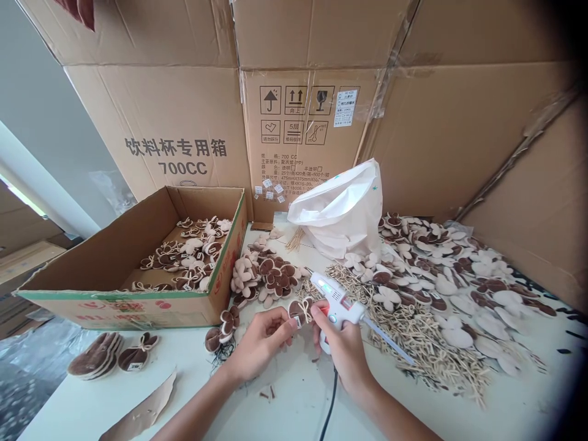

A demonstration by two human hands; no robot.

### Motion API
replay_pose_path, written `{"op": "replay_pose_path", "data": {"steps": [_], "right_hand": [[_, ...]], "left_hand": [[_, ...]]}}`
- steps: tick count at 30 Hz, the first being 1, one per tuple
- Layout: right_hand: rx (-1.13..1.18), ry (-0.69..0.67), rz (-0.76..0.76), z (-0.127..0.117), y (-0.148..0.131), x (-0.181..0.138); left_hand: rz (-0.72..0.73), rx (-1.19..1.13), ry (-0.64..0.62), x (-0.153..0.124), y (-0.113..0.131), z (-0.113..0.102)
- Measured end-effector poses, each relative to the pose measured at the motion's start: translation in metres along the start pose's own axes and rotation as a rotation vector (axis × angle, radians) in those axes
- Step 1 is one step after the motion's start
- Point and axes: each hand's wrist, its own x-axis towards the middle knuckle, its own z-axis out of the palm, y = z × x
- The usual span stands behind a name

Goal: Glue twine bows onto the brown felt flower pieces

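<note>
1. Far left, there's some clear plastic wrap (41,352) bunched up just off the left edge of the table (289,413).
2. Near the table's left edge sits a neat stack of fuzzy brown pieces (94,356), and just right of it one spare bow piece (133,359) with a little label on it.
3. Closer in, a torn strip of brown cardboard (142,409) lies by the near edge, left of the arms.
4. Behind those, a big open cardboard box (138,309) with a green rim takes up the table's left side. A bunch of tagged bow pieces (195,254) is heaped inside, mostly toward its right wall.
5. Right beside the box there's a pile of brown and cream flower shapes (275,275).
6. Left hand (266,343): thumb and fingers pinched narrow on a brown piece with a twine bow (298,311), held up over the middle of the table, label showing.
7. Right hand (342,337): wrapped around a white glue gun (334,294), fingertips right next to that bow. Nozzle points toward the far edge, a glue stick (390,340) pokes out the back, and the black cord (331,398) runs down to the near edge.
8. Past the gun, a white bag (346,214) slumps open near the far edge, against the cardboard wall (307,135).
9. Then a messy heap of twine bits (422,343), right of the gun.
10. Lastly, loads of loose brown and cream cutouts (445,269), spread toward the far right corner.
</note>
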Motion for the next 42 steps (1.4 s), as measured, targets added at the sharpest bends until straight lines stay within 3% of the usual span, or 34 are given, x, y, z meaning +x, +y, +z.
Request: {"op": "replay_pose_path", "data": {"steps": [13,24,29,42], "right_hand": [[-0.006,-0.077,0.088,0.0013,-0.0034,-0.0033],[0.033,-0.078,0.119,0.0017,-0.0021,-0.0019],[0.033,-0.076,0.134,0.0002,-0.0001,-0.0011],[0.025,-0.067,0.142,0.0000,-0.0015,0.0004]], "left_hand": [[0.047,0.024,0.031,0.0001,-0.0022,0.0000],[-0.015,0.018,0.024,0.0005,-0.0087,0.0014],[-0.062,-0.026,0.087,-0.0027,-0.0053,0.0007],[0.073,0.118,0.053,0.0002,-0.0008,0.0031]]}}
